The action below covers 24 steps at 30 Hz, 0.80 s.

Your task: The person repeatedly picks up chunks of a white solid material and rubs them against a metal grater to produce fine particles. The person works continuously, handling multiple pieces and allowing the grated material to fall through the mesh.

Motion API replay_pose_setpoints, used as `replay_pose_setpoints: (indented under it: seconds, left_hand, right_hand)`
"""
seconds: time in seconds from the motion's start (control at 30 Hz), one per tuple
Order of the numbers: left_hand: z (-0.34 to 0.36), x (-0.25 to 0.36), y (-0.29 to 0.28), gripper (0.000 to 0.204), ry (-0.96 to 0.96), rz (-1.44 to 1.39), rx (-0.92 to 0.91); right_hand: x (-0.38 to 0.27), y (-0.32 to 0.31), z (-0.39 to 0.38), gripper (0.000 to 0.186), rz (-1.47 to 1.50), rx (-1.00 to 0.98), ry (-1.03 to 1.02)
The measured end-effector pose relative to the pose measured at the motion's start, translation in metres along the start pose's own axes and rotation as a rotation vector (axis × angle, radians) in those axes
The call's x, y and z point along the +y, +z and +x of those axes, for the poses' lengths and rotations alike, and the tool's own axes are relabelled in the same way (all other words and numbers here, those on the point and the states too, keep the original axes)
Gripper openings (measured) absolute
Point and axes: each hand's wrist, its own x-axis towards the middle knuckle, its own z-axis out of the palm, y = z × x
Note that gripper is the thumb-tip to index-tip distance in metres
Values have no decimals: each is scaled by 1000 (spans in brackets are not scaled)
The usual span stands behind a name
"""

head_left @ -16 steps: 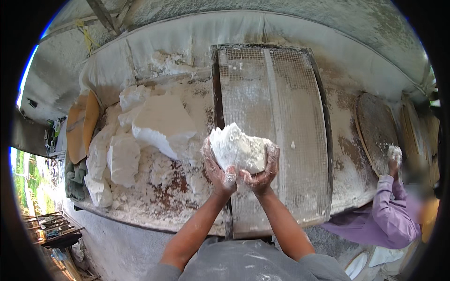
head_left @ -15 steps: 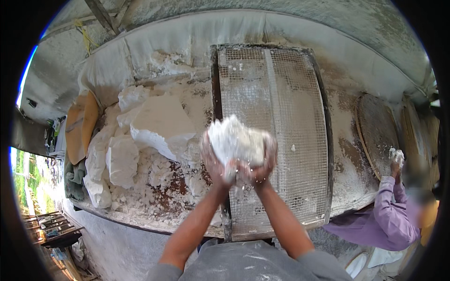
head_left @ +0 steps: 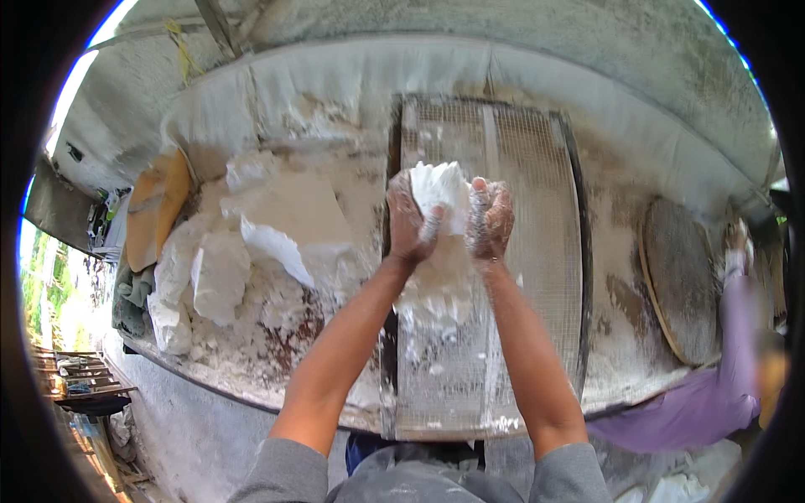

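Note:
Above the wire-mesh screen my two hands are raised side by side with a white crumbly lump between them. My left hand is wrapped round the lump's left side, its thumb on the near face. Curled fingers of my right hand press against the right side, and both hands are coated in white. Below them, loose white crumbs, blurred by motion, fall or lie over the mesh. The screen has a dark wooden frame and a lengthwise bar down its middle.
Large white blocks and broken bits cover the table's left side. A tan curved board leans at the far left. To the right lies a round, rimmed tray. A co-worker's purple sleeve reaches in beside it.
My hands have moved away from me and slightly apart. The lump looks smaller, with crumbs now dropping onto the mesh. The co-worker's arm has reached farther away, to the right.

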Motion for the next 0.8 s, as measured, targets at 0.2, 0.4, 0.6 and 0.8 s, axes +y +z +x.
replay_pose_setpoints:
  seconds: [0.2, 0.4, 0.6, 0.8]
  left_hand:
    - [-58, 23, -31, 67, 43, -115, -11]
    - [55, -69, 47, 59, 140, -124, 136]
    - [128, -111, 53, 40, -42, 102, -283]
    - [39, -30, -6, 32, -151, 3, -204]
  right_hand:
    - [22, -18, -82, 66, 175, 102, -374]
    - [62, 29, 50, 40, 216, 60, -262]
    - [68, 52, 124, 37, 165, 67, -339]
    - [40, 21, 42, 32, 67, -22, -152]
